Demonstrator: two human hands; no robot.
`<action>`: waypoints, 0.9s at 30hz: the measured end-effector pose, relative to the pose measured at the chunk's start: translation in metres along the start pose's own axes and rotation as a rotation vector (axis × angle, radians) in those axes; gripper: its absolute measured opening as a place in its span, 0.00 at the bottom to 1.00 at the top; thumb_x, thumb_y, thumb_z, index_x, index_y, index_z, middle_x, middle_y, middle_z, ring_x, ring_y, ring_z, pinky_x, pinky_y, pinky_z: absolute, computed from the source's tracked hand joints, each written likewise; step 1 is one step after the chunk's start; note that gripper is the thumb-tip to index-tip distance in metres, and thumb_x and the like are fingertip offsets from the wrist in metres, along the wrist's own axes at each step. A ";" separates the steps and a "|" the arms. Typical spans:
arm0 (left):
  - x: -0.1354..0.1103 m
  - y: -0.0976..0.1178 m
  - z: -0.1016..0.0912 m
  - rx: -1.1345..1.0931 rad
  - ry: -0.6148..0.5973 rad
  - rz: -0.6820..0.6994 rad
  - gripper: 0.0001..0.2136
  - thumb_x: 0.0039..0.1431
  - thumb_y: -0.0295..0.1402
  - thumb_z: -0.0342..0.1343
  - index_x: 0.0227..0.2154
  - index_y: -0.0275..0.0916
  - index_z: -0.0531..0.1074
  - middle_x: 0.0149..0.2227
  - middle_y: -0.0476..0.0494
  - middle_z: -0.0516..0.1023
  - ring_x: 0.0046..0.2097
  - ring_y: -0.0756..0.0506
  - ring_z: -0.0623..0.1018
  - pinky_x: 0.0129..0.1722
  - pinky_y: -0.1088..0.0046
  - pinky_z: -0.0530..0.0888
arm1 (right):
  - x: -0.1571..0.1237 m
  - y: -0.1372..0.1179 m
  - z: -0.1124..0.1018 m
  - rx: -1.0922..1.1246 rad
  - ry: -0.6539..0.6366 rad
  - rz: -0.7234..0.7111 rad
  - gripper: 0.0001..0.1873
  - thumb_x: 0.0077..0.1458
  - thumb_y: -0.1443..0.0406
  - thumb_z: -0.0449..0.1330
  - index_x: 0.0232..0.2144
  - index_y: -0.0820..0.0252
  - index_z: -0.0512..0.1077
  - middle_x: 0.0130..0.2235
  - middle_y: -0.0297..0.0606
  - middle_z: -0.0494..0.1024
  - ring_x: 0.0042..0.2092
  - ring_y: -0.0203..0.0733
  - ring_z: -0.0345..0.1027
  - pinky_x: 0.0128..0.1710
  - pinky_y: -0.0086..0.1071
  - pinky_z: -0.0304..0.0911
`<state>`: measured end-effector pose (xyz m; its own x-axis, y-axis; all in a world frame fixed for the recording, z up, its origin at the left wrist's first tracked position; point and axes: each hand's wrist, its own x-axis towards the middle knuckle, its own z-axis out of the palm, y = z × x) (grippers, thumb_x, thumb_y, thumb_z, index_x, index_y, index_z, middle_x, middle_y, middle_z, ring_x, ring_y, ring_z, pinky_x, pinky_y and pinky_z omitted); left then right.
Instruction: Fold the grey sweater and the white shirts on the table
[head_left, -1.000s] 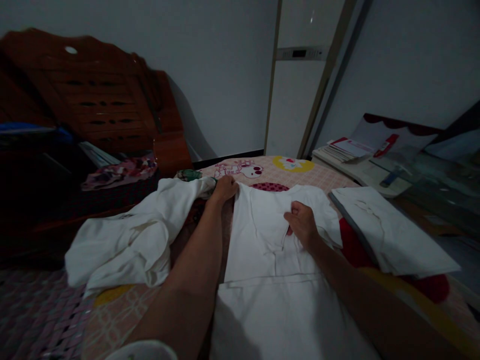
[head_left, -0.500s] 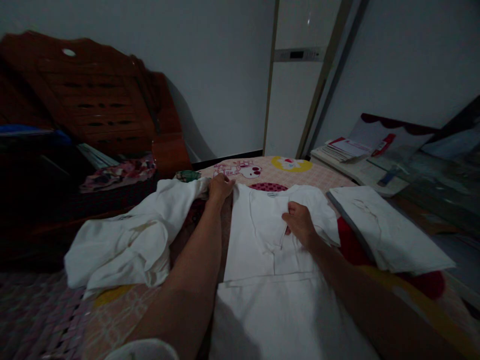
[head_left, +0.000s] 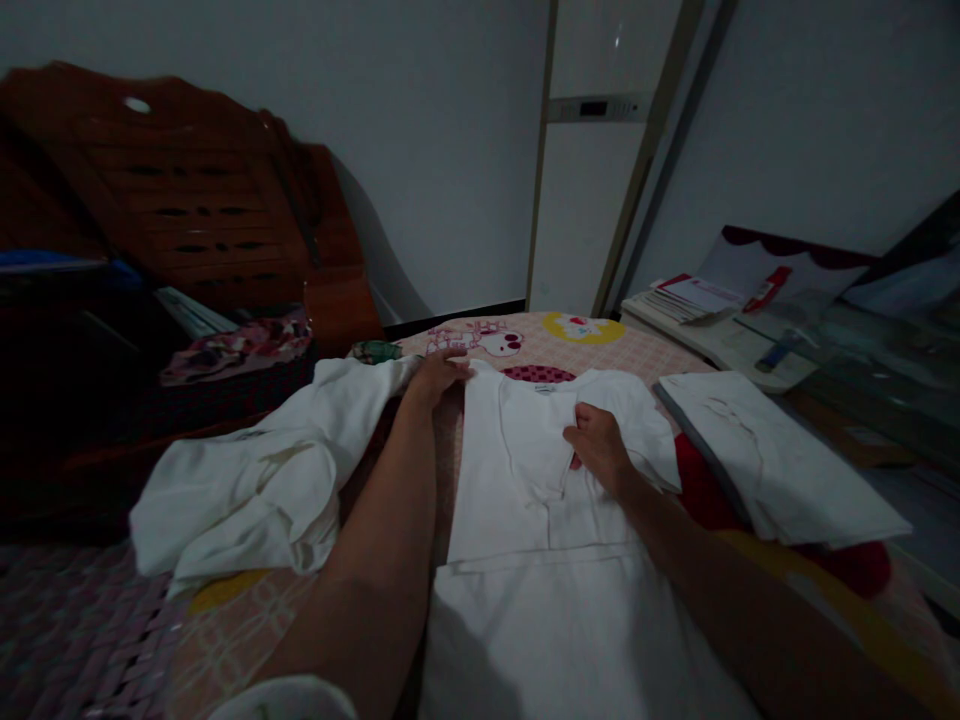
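Note:
A white short-sleeved shirt point(head_left: 484, 470) lies spread before me, its collar end away from me and its lower part folded up near my body. My right hand point(head_left: 600, 440) is closed in a pinch on the fabric at the shirt's front, below the neckline. At the shirt's far left shoulder is my left hand point(head_left: 437, 378), its fingers apart and stretched out beside the cloth. I cannot tell whether its fingertips touch the shirt. Left of my forearm, a crumpled white garment point(head_left: 240, 490) reaches up close to that hand.
The patterned tablecloth point(head_left: 645, 345) covers the table. Folded white clothes point(head_left: 780, 460) lie at the right. Beyond them is a side stand with papers point(head_left: 690, 300). A carved wooden seat point(head_left: 187, 200) stands at the left, a tall white cabinet-like unit point(head_left: 585, 200) at the back.
My left hand has shifted slightly left and its fingers have spread, leaving the shirt's left shoulder lying flatter. My right hand has stayed on the shirt front.

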<state>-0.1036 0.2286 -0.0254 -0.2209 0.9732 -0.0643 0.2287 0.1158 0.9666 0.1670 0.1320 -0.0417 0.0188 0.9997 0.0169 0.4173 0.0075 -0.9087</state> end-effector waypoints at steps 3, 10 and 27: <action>0.002 -0.001 0.003 0.144 0.067 -0.027 0.19 0.39 0.19 0.64 0.38 0.35 0.77 0.26 0.50 0.78 0.30 0.48 0.76 0.35 0.73 0.72 | -0.001 -0.001 -0.001 0.009 -0.001 -0.012 0.04 0.38 0.69 0.52 0.23 0.58 0.62 0.21 0.26 0.68 0.17 0.31 0.62 0.12 0.23 0.57; 0.007 -0.005 0.017 0.488 0.239 0.070 0.07 0.47 0.28 0.63 0.32 0.35 0.79 0.32 0.44 0.81 0.35 0.46 0.78 0.37 0.73 0.71 | 0.000 0.001 0.000 0.004 0.010 -0.030 0.03 0.38 0.68 0.52 0.21 0.57 0.60 0.19 0.25 0.65 0.17 0.31 0.60 0.12 0.23 0.56; 0.009 0.002 0.022 0.441 -0.020 0.463 0.08 0.49 0.28 0.60 0.34 0.35 0.79 0.30 0.45 0.79 0.32 0.47 0.77 0.35 0.73 0.72 | 0.000 0.001 -0.005 0.080 0.032 -0.080 0.45 0.46 0.63 0.60 0.66 0.64 0.54 0.18 0.20 0.64 0.15 0.34 0.61 0.12 0.24 0.56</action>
<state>-0.0842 0.2418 -0.0296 0.0106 0.9451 0.3267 0.6659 -0.2503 0.7027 0.1718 0.1316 -0.0403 0.0182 0.9945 0.1033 0.3452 0.0907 -0.9341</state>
